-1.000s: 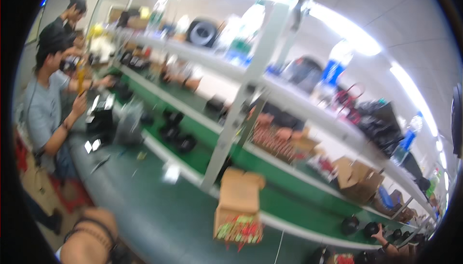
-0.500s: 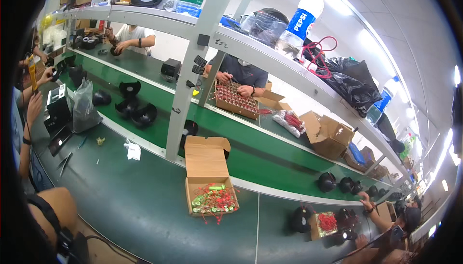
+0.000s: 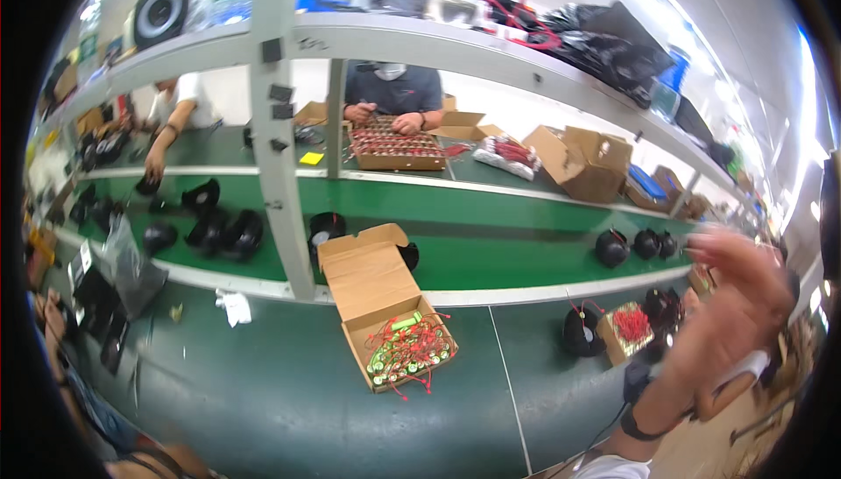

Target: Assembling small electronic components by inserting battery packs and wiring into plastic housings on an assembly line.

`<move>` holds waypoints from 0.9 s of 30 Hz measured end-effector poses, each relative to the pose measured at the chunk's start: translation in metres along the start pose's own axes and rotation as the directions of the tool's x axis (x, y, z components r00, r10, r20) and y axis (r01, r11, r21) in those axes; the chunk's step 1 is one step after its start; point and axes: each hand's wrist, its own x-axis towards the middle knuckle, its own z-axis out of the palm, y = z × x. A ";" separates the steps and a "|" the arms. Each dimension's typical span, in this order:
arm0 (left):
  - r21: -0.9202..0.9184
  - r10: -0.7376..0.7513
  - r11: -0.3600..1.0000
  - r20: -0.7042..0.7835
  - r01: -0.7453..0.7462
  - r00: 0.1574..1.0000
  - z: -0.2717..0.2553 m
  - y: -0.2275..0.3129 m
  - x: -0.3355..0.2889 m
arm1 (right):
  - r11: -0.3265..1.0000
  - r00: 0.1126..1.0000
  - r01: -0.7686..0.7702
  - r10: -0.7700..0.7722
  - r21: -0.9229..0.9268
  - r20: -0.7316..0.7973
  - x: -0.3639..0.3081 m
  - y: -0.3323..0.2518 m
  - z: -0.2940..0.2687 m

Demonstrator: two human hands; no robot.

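Observation:
My right hand (image 3: 731, 308) is raised at the right side, with a dark band round the wrist. Its fingers are stretched out and slightly blurred, and it holds nothing that I can see. Behind and beside it lie a small box of red-wired parts (image 3: 631, 328) and a black rounded shell (image 3: 582, 330) with red wire. My left hand is out of view. On the bench in front of me, an open cardboard box (image 3: 357, 352) holds green cylindrical cells (image 3: 407, 352) with red wires, some trailing over its edge. Neither of my hands touches this box.
A green conveyor (image 3: 473, 251) with black shells (image 3: 241, 232) runs behind the bench. A metal post (image 3: 285, 172) carries an overhead shelf (image 3: 377, 34). Across the conveyor, a person (image 3: 394, 94) handles a box of parts (image 3: 399, 146). A plastic bag (image 3: 131, 260) stands left.
My right hand has come into view at the right. The view has turned, shifting the post left. A co-worker in white now reaches down to a black shell on the conveyor.

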 end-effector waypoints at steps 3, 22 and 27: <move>0.171 -0.069 0.983 -0.007 0.069 0.998 -0.023 0.003 -0.011 | 0.770 0.762 -0.633 0.599 0.086 0.245 -0.091 0.069 0.037; -0.055 -0.912 0.410 -0.030 0.910 0.409 -0.061 -0.110 -0.217 | 0.768 0.095 -0.587 0.379 -0.256 0.921 -0.195 0.128 0.495; -0.022 -0.909 0.416 0.014 0.909 0.416 -0.060 -0.110 -0.222 | 0.644 -0.017 -0.658 0.504 -0.389 0.864 -0.183 0.132 0.509</move>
